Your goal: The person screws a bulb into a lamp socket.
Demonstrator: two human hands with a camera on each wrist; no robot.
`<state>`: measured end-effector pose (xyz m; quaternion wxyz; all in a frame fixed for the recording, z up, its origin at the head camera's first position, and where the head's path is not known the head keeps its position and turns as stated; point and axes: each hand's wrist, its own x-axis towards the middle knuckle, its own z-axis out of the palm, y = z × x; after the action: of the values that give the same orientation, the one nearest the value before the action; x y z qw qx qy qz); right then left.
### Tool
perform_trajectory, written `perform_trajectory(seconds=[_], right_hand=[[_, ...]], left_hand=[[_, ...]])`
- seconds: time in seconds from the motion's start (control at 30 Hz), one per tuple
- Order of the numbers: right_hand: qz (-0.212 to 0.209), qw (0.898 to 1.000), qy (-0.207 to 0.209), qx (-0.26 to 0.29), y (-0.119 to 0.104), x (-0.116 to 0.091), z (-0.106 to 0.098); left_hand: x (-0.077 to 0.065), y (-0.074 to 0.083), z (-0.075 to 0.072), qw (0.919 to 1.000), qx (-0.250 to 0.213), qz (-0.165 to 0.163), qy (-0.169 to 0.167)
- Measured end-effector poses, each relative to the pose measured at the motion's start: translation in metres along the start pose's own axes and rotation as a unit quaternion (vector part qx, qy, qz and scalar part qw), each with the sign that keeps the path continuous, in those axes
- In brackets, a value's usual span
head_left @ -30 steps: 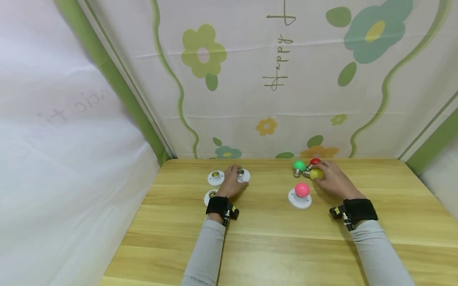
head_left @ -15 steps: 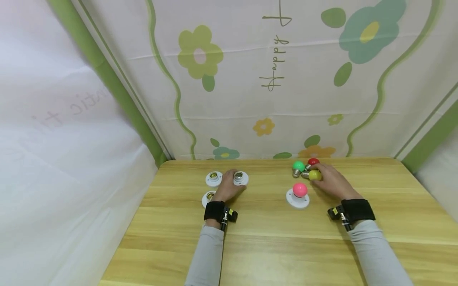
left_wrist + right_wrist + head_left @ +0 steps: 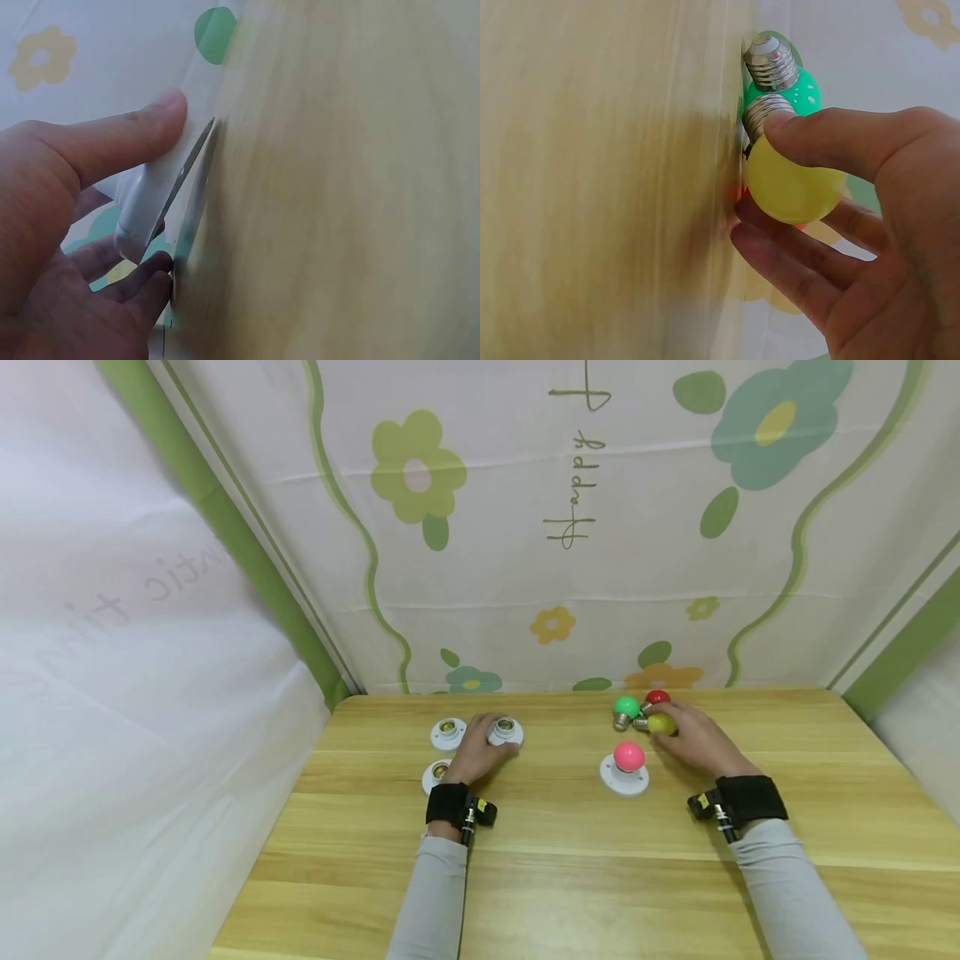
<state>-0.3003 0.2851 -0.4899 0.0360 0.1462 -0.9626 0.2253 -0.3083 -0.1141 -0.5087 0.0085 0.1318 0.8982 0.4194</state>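
Left hand (image 3: 478,753), wrist view: tilted socket (image 3: 141,206)

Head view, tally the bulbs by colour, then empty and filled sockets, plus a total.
Green bulb: 1
Red bulb: 1
Yellow bulb: 1
Pink bulb: 1
Empty white sockets: 3
Filled white socket: 1
Total: 8

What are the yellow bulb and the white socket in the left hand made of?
Yellow bulb: satin plastic or perhaps coated glass, by its even, opaque colour; threaded base: likely metal, silvery, shiny. White socket: probably smooth plastic, possibly ceramic, from its soft sheen.
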Motion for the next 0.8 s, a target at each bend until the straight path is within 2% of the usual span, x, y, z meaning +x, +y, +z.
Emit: perform_trajectory(seconds=[0.27, 0.53, 0.8], right_hand=[[0.007, 1.000, 0.012, 0.021, -0.0006, 0.0007, -0.0001], [0.003, 0.999, 0.032, 0.035, -0.0027, 0.0001, -0.0022], [0.005, 0.999, 0.029, 0.043, -0.0053, -0.0020, -0.0046]], left_hand=[[-0.0015, 0.0016, -0.0009, 0.9999, 0.007, -0.012, 0.003], [-0.0032, 0.0032, -0.0026, 0.9998, -0.016, -0.014, 0.000], [-0.0052, 0.0080, -0.0016, 0.9998, -0.011, -0.010, 0.010]])
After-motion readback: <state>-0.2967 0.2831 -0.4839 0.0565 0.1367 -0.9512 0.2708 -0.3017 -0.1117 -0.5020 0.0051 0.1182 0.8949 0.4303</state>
